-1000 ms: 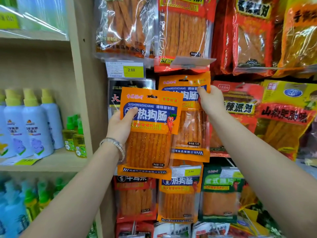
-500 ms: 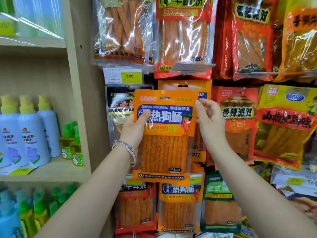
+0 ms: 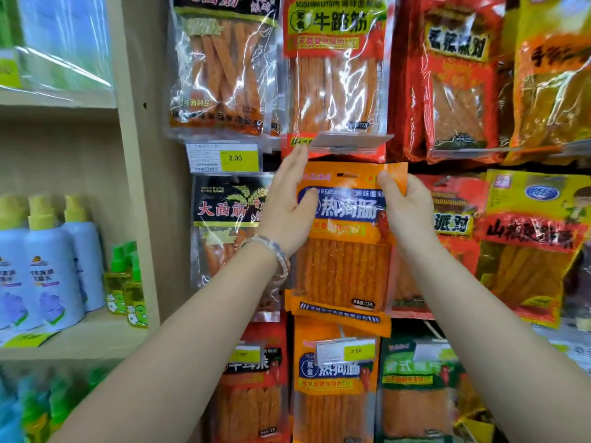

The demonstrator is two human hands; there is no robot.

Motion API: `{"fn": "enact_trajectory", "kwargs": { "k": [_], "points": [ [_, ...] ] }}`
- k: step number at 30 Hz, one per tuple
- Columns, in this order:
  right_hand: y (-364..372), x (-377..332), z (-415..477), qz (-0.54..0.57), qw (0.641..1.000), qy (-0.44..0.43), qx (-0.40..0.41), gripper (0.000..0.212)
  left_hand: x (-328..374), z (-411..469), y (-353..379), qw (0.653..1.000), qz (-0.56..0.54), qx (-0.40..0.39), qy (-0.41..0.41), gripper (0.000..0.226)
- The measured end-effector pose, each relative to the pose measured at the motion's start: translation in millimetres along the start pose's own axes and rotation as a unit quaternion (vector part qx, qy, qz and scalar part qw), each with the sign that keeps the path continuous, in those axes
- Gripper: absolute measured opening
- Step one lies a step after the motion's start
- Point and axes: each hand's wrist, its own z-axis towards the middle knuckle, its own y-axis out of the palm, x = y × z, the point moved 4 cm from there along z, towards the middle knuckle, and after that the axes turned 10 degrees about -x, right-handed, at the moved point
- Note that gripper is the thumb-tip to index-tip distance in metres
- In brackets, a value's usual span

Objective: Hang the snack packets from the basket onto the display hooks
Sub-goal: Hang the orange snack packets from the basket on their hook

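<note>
An orange snack packet [image 3: 345, 260] with a blue label is held upright against the display, its hang hole just under a clear price-tag holder [image 3: 348, 142] that hides the hook. My right hand [image 3: 404, 209] pinches the packet's top right corner, thumb in front. My left hand [image 3: 287, 203] lies over the packet's left edge with its fingers straight up and its thumb resting on the blue label. More of the same orange packets hang behind and one row below [image 3: 335, 388]. The basket is out of view.
Hanging snack packets surround the spot: a clear and red one above [image 3: 335, 75], a black-labelled one to the left [image 3: 230, 225], red and yellow ones to the right [image 3: 531, 247]. A wooden shelf post [image 3: 144, 187] and shelves of spray bottles [image 3: 54, 270] stand left.
Both hands lifted the orange packet up and right until its top edge sits under the tag holder. My left hand went from gripping the side to lying straight-fingered over it.
</note>
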Motion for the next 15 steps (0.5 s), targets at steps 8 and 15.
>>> {"fn": "enact_trajectory", "kwargs": {
  "k": [8,15],
  "points": [
    [5,-9,20,-0.045,0.999,0.009,-0.024,0.031,1,3,1,1.0,-0.009,0.011,-0.008,0.06],
    [8,-9,20,-0.056,0.997,0.031,-0.034,0.028,-1,3,1,1.0,-0.024,0.014,-0.005,0.062]
  ]
}}
